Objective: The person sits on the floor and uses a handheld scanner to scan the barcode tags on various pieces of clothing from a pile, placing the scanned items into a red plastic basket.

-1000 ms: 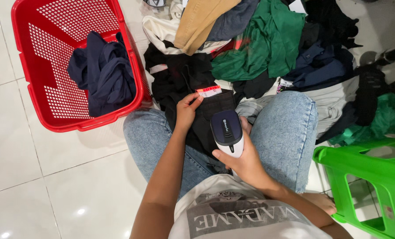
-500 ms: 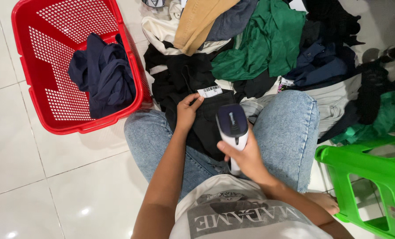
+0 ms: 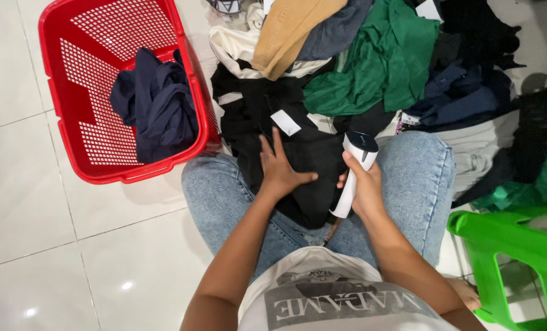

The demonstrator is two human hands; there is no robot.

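Observation:
A black garment (image 3: 307,156) lies across my lap between my knees in blue jeans, with a white paper tag (image 3: 285,122) on its upper part. My left hand (image 3: 278,165) rests flat on the garment, fingers spread, just below the tag. My right hand (image 3: 364,187) grips a white handheld scanner (image 3: 354,171) with a dark head, held upright at the garment's right edge.
A red plastic basket (image 3: 71,92) with a navy garment (image 3: 157,104) in it stands on the white tile floor at my left. A heap of clothes (image 3: 371,61), green, tan, black, navy and cream, lies ahead. A green plastic stool (image 3: 512,251) stands at my right.
My left hand let go of the tag and now lies flat on the black garment. My right hand swung the scanner away from the tag to upright; its red light is gone.

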